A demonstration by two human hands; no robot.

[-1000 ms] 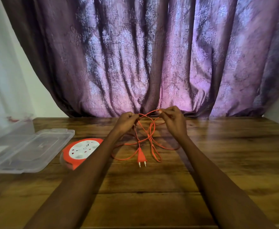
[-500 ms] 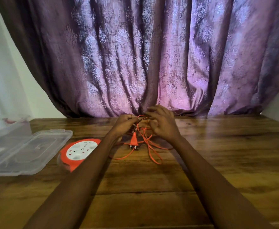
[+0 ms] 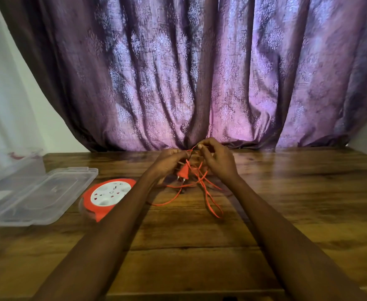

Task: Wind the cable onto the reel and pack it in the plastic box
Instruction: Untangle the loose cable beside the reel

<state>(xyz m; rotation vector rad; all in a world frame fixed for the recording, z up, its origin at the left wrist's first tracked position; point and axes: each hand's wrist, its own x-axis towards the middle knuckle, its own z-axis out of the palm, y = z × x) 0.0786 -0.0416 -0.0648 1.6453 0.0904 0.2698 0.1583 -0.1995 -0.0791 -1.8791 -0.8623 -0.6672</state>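
An orange cable [image 3: 208,196] hangs in a loose tangle between my hands over the wooden table [image 3: 286,203]. My left hand [image 3: 169,164] grips strands of it, and the orange plug [image 3: 183,171] dangles just below that hand. My right hand [image 3: 218,159] pinches a strand at the top of the tangle. The orange reel [image 3: 107,195], with a white socket face, lies flat on the table to the left of my left forearm. A clear plastic box [image 3: 10,164] stands at the far left, its clear lid [image 3: 41,196] lying open beside it.
A purple patterned curtain [image 3: 200,72] hangs behind the table's far edge. A white wall shows at the left and far right. The table's front edge runs along the bottom of the view.
Both hands came closer together and lifted the tangle. The plug rose from the table to just under my left hand. Fewer loops lie on the wood.
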